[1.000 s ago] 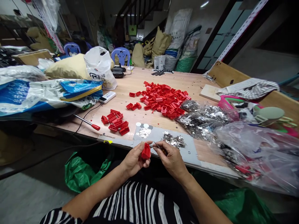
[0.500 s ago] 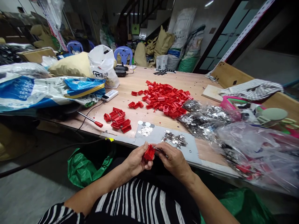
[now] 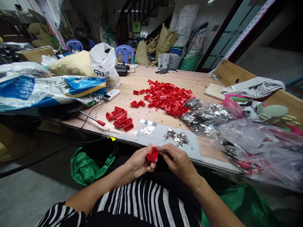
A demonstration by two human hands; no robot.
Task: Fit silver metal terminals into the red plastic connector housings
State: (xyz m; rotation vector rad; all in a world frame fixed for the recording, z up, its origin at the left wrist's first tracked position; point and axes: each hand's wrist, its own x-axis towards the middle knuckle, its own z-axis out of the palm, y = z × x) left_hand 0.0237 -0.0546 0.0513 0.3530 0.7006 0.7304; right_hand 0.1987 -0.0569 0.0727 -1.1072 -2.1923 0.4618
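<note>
Between the thumb and fingers of my left hand [image 3: 139,161] is a small red plastic box [image 3: 152,154], held tilted just off the table's front edge. My right hand [image 3: 178,161] is closed on slim metal tweezers [image 3: 165,152], whose tip points at the upper right side of the box. Whether the tip touches the box or carries a part is too small to tell. Beyond my hands, a grey mat [image 3: 158,136] bears white metal pieces [image 3: 147,129] and a heap of darker metal pieces [image 3: 177,137].
A big pile of red boxes [image 3: 165,97] covers mid-table, with a smaller group [image 3: 120,119] nearer left. A red-handled tool [image 3: 100,123] lies by the left edge. Clear bags of metal parts [image 3: 201,123] crowd the right. A green bag [image 3: 86,167] hangs open below the edge.
My right hand and the tweezers have shifted slightly right, with the tip drawn back a little from the box. My left hand keeps its hold; the view has moved slightly.
</note>
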